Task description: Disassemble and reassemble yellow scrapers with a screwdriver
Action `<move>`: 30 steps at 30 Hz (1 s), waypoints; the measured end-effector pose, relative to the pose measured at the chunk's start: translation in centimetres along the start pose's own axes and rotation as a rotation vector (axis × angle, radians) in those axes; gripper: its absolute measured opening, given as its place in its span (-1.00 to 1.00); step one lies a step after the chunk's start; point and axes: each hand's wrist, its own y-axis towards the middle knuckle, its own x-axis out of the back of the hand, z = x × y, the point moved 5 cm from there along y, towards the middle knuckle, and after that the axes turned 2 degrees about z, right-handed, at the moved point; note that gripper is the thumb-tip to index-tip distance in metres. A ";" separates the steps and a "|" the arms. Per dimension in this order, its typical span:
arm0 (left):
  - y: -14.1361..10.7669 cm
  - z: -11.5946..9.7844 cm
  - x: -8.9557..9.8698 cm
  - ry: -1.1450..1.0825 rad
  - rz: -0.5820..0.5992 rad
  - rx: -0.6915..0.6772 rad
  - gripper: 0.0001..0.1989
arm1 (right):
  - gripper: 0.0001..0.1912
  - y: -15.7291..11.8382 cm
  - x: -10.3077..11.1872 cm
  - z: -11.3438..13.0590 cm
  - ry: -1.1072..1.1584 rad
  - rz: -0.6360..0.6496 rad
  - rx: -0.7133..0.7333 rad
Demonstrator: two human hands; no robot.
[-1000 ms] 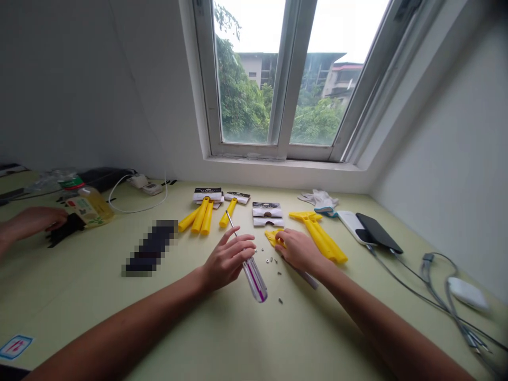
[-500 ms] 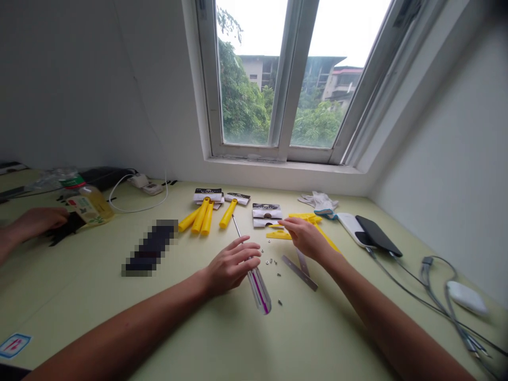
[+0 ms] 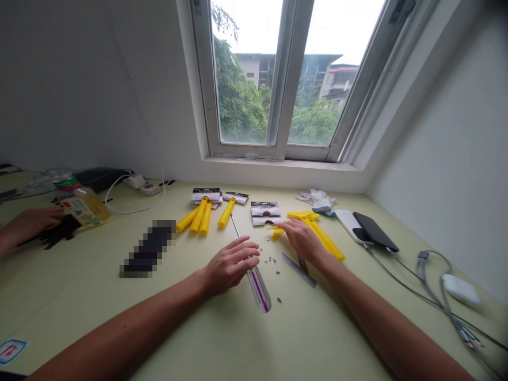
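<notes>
My left hand (image 3: 232,264) is closed loosely on a screwdriver (image 3: 260,291) with a clear and purple handle; its shaft points away toward the window. The fingers of my right hand (image 3: 300,239) are closed on a small yellow plastic piece (image 3: 275,234), tilted and partly hidden by the fingers. Just beyond that hand lie larger yellow plastic parts, one of them a handle (image 3: 328,242). Below the right hand rests a flat metal blade (image 3: 299,271) with another strip partly under the forearm. Several small screws and nuts (image 3: 270,259) are scattered between my hands.
Yellow-handled tools with card labels (image 3: 205,217) lie at the back, near loose cards (image 3: 265,211). Gloves (image 3: 317,199), power banks (image 3: 375,231) and cables (image 3: 431,293) are at right. Leftward are a blurred dark object (image 3: 148,248), a bottle (image 3: 89,203) and another person's hand (image 3: 34,227).
My right hand has tilted the small yellow piece up from lying flatter. My left hand and the screwdriver stay nearly still. The whole view has shifted slightly.
</notes>
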 end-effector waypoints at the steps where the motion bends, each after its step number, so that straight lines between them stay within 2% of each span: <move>1: 0.0 0.0 0.0 -0.001 -0.001 0.001 -0.80 | -0.66 0.1 0.3 -0.2 0.026 -0.032 -0.038; 4: 0.0 0.0 0.0 -0.006 -0.003 0.003 -0.80 | -0.59 0.3 1.2 -1.0 0.116 -0.092 -0.174; 7: 0.0 0.0 -0.1 -0.012 -0.004 0.003 -0.81 | -0.51 0.5 1.6 -1.7 0.215 -0.054 -0.293; 12: 0.0 0.0 -0.1 -0.011 -0.014 0.007 -0.82 | -0.78 0.7 1.4 -2.6 0.388 0.015 -0.424; 14: 0.1 0.0 0.0 -0.008 -0.017 0.007 -0.82 | -0.79 0.6 1.3 -2.7 0.468 0.020 -0.475; 16: 0.1 -0.1 0.1 -0.007 -0.018 0.008 -0.82 | -0.72 0.6 1.1 -2.7 0.555 0.025 -0.516; 19: 0.2 -0.1 0.1 -0.012 -0.019 0.003 -0.83 | -0.50 0.4 0.7 -2.7 0.674 0.023 -0.562; 21: 0.2 -0.1 0.1 -0.019 -0.014 -0.003 -0.83 | -0.48 0.3 0.4 -2.8 0.723 0.010 -0.594; 26: 0.2 0.0 0.0 -0.040 -0.012 0.002 -0.82 | -0.68 0.2 -0.8 -3.2 0.722 -0.007 -0.651; 30: 0.2 -0.1 0.0 -0.049 -0.007 0.005 -0.82 | -0.71 0.3 -1.2 -3.5 0.591 -0.004 -0.634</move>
